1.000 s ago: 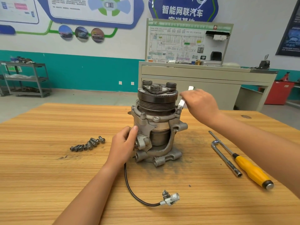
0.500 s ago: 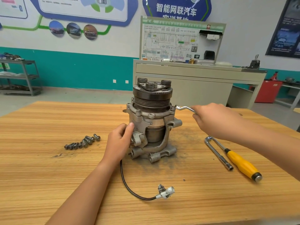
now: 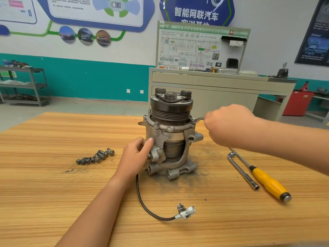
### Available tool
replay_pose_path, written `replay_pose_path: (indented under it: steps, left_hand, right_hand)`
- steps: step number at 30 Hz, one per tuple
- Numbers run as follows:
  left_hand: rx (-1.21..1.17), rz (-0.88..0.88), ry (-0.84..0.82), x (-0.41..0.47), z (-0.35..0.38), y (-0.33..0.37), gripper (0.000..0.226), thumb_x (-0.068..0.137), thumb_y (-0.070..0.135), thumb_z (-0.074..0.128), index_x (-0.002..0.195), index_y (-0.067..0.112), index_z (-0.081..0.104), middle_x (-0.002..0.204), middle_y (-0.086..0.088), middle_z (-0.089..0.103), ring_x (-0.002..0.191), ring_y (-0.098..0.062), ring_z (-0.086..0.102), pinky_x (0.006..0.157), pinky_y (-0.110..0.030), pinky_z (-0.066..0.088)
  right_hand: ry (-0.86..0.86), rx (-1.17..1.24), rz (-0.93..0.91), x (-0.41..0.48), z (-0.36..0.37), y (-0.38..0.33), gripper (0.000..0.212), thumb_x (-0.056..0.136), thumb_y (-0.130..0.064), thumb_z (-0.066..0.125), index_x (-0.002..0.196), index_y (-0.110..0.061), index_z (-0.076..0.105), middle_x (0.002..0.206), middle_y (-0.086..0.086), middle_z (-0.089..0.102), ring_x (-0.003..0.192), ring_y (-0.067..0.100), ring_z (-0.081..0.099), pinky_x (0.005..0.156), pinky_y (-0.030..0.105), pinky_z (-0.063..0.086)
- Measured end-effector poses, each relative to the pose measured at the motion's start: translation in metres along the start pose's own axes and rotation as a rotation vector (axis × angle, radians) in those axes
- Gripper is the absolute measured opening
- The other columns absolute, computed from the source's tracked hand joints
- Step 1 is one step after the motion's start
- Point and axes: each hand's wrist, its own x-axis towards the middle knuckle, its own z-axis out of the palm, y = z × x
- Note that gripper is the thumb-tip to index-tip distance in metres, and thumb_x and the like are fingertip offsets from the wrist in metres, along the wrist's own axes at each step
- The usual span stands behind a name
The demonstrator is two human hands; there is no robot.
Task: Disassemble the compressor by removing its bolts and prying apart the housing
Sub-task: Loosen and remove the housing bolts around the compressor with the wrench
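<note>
The compressor stands upright near the middle of the wooden tabletop, pulley end up, its dark grooved pulley above the grey cast housing, on a patch of dark grime. The left hand wraps the compressor's left side, thumb pressed on the housing and fingers curled behind a mounting ear, gripping the body. The right hand is on the compressor's right, at the level of the upper flange, clenched around the handle of a slim metal wrench; only a short bent length of it shows between the fist and the flange, where its head sits at a bolt on the rim. Two more bolts stand in the front of that flange. From the compressor's base a black cable curves forward along the tabletop to a white connector lying in front of the compressor. To the compressor's left, well apart, a cluster of loose bolts lies in a rough row. To its right, partly under the right forearm, lie an L-shaped socket wrench and, just beside it, a screwdriver with a yellow handle, both pointing away from the compressor toward the near right. Behind the compressor stands a beige cabinet with a wiring-diagram board, and far to its left a grey shelf cart against the teal wall
</note>
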Motion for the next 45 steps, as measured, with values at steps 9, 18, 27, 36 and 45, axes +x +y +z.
replay_pose_path:
  steps: [9, 18, 27, 36, 45]
  left_hand:
    - [0.073, 0.013, -0.128, 0.001, -0.013, 0.003, 0.032, 0.076, 0.039, 0.067, 0.072, 0.011, 0.053, 0.065, -0.007, 0.060, 0.057, -0.013, 0.053, 0.059, -0.031, 0.046]
    - [0.080, 0.023, -0.123, 0.001, -0.013, 0.004, 0.033, 0.075, 0.041, 0.067, 0.074, 0.011, 0.054, 0.071, -0.013, 0.064, 0.062, -0.016, 0.055, 0.062, -0.034, 0.047]
    - [0.061, -0.006, -0.174, -0.002, -0.016, 0.004, 0.027, 0.078, 0.034, 0.071, 0.078, 0.014, 0.054, 0.082, -0.015, 0.066, 0.069, -0.015, 0.057, 0.064, -0.028, 0.048]
    - [0.063, 0.082, -0.105, -0.019, -0.010, -0.002, 0.026, 0.078, 0.033, 0.069, 0.089, 0.016, 0.053, 0.078, 0.004, 0.055, 0.063, 0.004, 0.047, 0.059, -0.011, 0.041]
    - [0.109, 0.054, 0.003, -0.022, -0.005, 0.000, 0.026, 0.073, 0.034, 0.074, 0.081, 0.021, 0.052, 0.071, 0.005, 0.056, 0.061, 0.010, 0.049, 0.056, -0.007, 0.039]
  right_hand:
    - [0.032, -0.126, -0.036, 0.014, 0.025, 0.020, 0.051, 0.091, -0.006, 0.035, 0.141, -0.012, 0.024, 0.057, -0.005, 0.039, 0.043, 0.009, 0.035, 0.036, 0.022, 0.024]
    - [0.203, -0.031, 0.080, 0.054, 0.051, 0.017, 0.057, 0.090, 0.001, 0.040, 0.140, -0.021, 0.024, 0.056, -0.004, 0.041, 0.045, 0.015, 0.036, 0.038, 0.024, 0.024]
    - [0.403, 0.129, 0.035, 0.076, 0.058, 0.017, 0.032, 0.093, -0.001, 0.039, 0.122, -0.011, 0.048, 0.110, 0.004, 0.062, 0.097, 0.022, 0.059, 0.067, 0.028, 0.045]
    - [0.540, 0.518, 0.143, 0.006, 0.050, 0.028, 0.029, 0.097, -0.018, 0.038, 0.120, -0.002, 0.047, 0.060, 0.008, 0.050, 0.052, 0.025, 0.041, 0.049, 0.032, 0.033]
    - [0.259, 0.488, 0.157, -0.020, 0.043, 0.019, 0.029, 0.099, -0.025, 0.031, 0.121, -0.017, 0.049, 0.080, 0.004, 0.055, 0.072, 0.022, 0.051, 0.061, 0.031, 0.042]
